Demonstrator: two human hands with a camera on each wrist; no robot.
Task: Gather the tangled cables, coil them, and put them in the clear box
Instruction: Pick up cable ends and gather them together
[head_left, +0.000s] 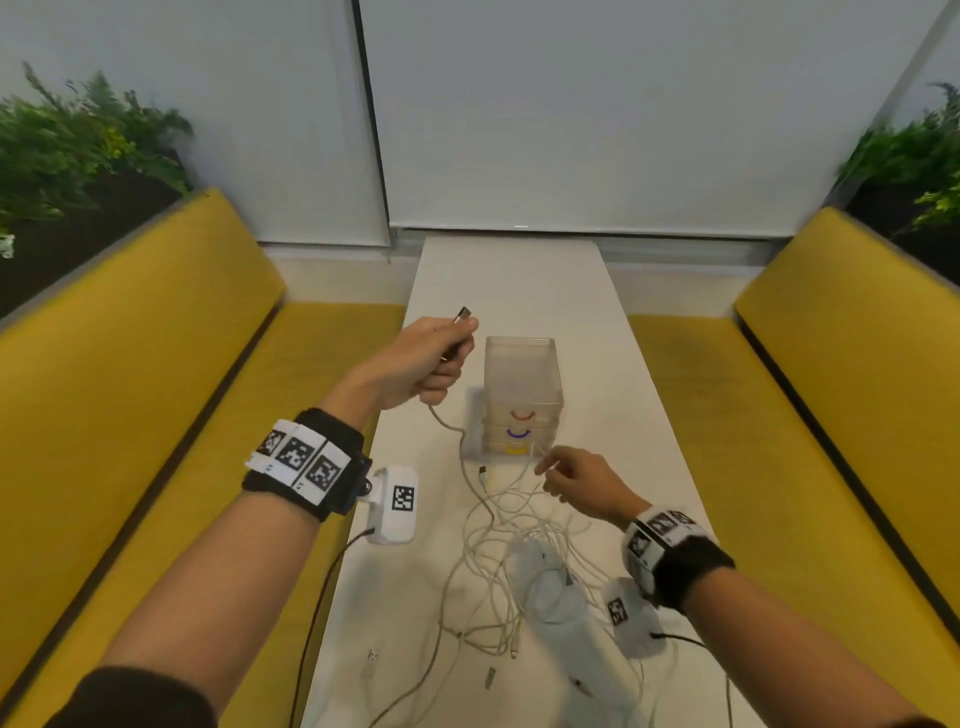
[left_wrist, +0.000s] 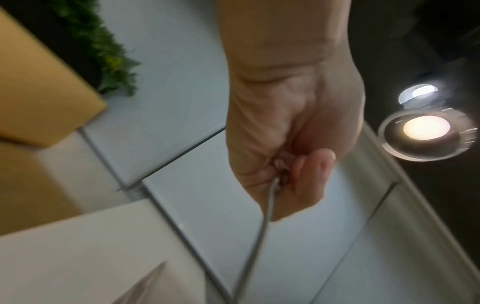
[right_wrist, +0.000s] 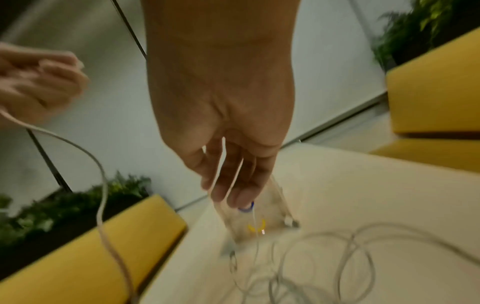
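We have one cable (head_left: 470, 467) lifted out of the heap. Our left hand (head_left: 421, 364) is clenched around its plug end, raised above the desk (head_left: 519, 280) to the left of the clear box (head_left: 522, 384), with the metal plug (head_left: 462, 315) sticking out past the fingers. From that fist the cable drops down and toward us into the tangle (head_left: 519, 561), so its long axis runs roughly away from us, along the length of the desk.

Our right hand (head_left: 576, 480) hangs low over the far edge of the tangle, just in front of the box, fingers fairly straight; a thin white strand (right_wrist: 255, 222) runs down between them, and whether they pinch it or it only passes through we cannot tell. This hand is the nearer one to the heap, so we judge it should feed or free slack while the left pulls away.

The tangle lies on the desk between us and the box, loose plug ends scattered at its near side. The box looks empty of cables.

The desk is narrow, white and smooth. Yellow benches (head_left: 171, 364) flank it, with plants (head_left: 78, 145) behind them and pale walls beyond.
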